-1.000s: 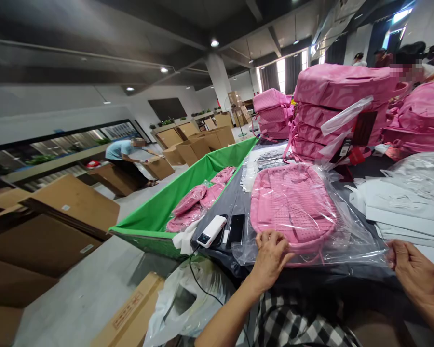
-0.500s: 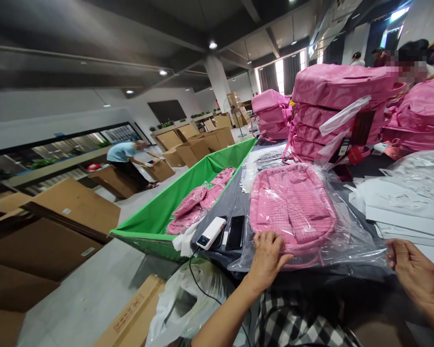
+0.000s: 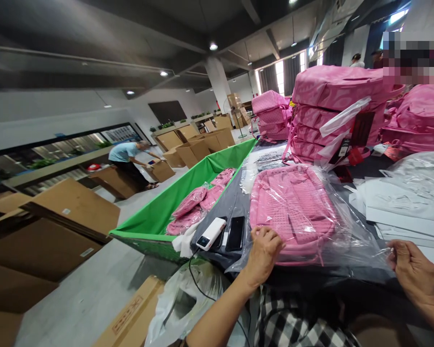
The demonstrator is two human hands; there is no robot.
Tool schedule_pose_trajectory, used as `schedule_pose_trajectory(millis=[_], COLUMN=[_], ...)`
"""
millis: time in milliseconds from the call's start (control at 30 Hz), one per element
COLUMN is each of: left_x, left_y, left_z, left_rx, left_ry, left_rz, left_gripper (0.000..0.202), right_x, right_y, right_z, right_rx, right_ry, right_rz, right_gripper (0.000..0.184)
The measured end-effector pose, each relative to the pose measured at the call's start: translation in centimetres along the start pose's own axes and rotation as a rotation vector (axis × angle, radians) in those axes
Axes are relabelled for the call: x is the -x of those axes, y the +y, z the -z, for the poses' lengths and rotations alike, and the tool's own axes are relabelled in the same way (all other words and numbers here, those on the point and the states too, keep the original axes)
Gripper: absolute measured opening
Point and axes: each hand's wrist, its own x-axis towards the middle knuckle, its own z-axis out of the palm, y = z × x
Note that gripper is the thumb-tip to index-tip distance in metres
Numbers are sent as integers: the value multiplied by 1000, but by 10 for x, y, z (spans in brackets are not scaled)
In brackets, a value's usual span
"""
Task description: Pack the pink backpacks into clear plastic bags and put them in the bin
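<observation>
A pink backpack (image 3: 292, 207) lies flat on the dark table (image 3: 235, 202) inside a clear plastic bag (image 3: 350, 236). My left hand (image 3: 262, 255) pinches the bag's near left edge, fingers curled on the film. Over at the near right corner of the bag, my right hand (image 3: 412, 272) grips the plastic with closed fingers. A white power bank (image 3: 211, 233) and a black phone (image 3: 236, 233) lie just left of my left hand.
Stacks of pink backpacks (image 3: 332, 111) rise behind the bagged one, with white sheets (image 3: 405, 202) at right. A green bin (image 3: 188, 193) holding bagged pink backpacks runs along the table's left side. Cardboard boxes (image 3: 58, 226) cover the floor; a person (image 3: 128, 156) bends over one far left.
My left hand has slid slightly back and left along the bag's near edge and curled tighter on the plastic. The right hand has barely moved.
</observation>
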Motion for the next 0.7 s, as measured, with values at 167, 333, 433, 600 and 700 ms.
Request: schedule_pose_trajectory(millis=[167,333,433,600,700], left_x=[-36,-48,-43,-36,-34], left_y=[-24,-35,-35,-35,-35], left_z=[-4,-10,-11,-12,-14], left_rx=[274,468,451,416,473], left_ry=[-224,-409,-386,-333,-323], left_rz=[120,180,182,177,174], left_gripper=[19,22,24,28,40], right_x=[-14,-26,-28,-40,-53], right_y=[-8,-22,-29,-19,-5], right_z=[3,-5,-3,59,129], right_rx=[160,190,126,145,390], right_ry=[-13,-125,-201,-61,134], right_rz=[72,-13,-92,-61,8], right_gripper=[50,61,67,63,56])
